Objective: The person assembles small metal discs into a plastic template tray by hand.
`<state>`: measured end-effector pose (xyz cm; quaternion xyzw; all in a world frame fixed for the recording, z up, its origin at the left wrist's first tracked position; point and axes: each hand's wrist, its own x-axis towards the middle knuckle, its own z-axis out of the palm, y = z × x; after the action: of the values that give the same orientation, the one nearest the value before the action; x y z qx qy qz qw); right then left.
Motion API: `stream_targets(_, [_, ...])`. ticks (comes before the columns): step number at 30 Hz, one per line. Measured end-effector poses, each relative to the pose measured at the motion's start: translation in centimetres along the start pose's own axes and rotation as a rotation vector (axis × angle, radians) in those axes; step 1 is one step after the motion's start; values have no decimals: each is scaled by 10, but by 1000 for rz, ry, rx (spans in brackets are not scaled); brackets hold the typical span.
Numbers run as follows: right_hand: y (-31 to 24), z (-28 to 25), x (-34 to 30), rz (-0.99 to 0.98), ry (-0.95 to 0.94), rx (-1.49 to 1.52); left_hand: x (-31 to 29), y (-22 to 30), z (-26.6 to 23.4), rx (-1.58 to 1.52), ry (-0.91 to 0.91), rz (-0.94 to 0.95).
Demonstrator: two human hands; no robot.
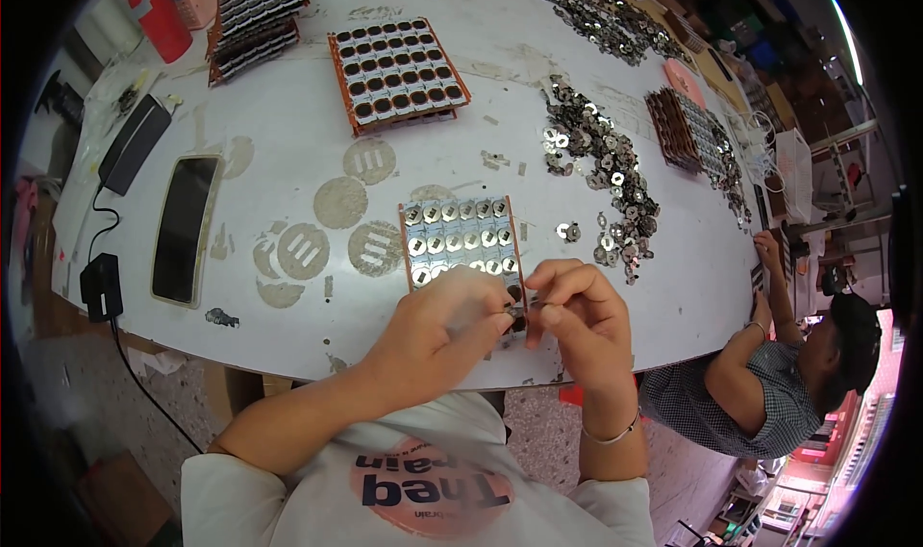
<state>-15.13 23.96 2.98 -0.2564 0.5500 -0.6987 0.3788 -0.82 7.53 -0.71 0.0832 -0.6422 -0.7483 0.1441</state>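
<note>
In front of me lies a tray of small silvery round metal parts (461, 238), set in rows on a pale sheet with orange-brown edges. Over its near end, my left hand (433, 331) is closed, thumb and fingertips pinched together at a small dark piece too tiny to name. My right hand (585, 316) is at the tray's right edge, its fingers curled and the thumb close to the index finger. What it pinches, if anything, is too small to tell. Both hands nearly meet and hide the tray's near rows.
A long heap of loose metal parts (606, 172) lies to the right; another heap (611, 18) is farther back. A stack of filled trays (399, 76) stands beyond mine. At left are a phone (186, 230) and a dark box-shaped device (135, 143). A co-worker (760, 384) sits at right.
</note>
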Motion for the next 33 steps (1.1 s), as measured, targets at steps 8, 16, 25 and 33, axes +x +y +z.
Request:
stream_targets(8, [-7,-35,16,39,-109,-626,-15,-12,-3,979,-50,600])
stream_targets(16, [0,-24,31,-88,-211,-1043,-18,-15,-3,1129,-113,561])
stream_targets(25, [5,-23,24,34,-114,-885,-16,-7,-1,1137,-156,495])
stream_targets(33, [11,-12,17,84,41,-929,-16,-5,-1,1158,-159,469])
